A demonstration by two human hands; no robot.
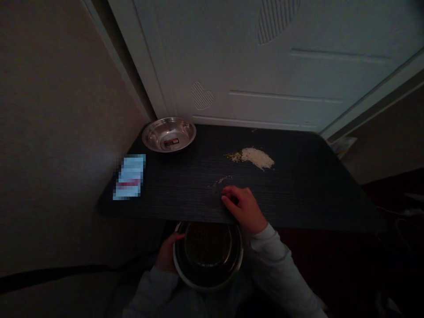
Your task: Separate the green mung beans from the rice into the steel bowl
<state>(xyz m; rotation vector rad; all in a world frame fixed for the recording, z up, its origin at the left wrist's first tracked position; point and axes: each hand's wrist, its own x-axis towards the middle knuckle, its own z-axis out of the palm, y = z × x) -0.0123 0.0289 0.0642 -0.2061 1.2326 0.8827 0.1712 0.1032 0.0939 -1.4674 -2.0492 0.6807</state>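
Observation:
Below the table's near edge, my left hand (pixel 169 254) grips the left rim of a round metal bowl (pixel 208 282), its thumb over the edge. The bowl's inside is dark, and what it contains is hard to make out. My right hand (pixel 243 205) rests low over the tabletop near the front edge, fingers curled in and thumb close to the index finger. Anything between those fingers is hidden. Just ahead of its fingertips lies a thin streak of scattered grains (pixel 221 180). Farther back is a pile of pale, rice-like grains (pixel 257 157), with small green beans (pixel 236 155) at its left end.
A shiny steel bowl (pixel 155 140) with a label inside stands at the table's back left corner. A lit phone screen (pixel 130 176), blurred out, is at the left edge. The dark table (pixel 314 176) meets a white door (pixel 245 66) behind and a wall (pixel 66 132) at left.

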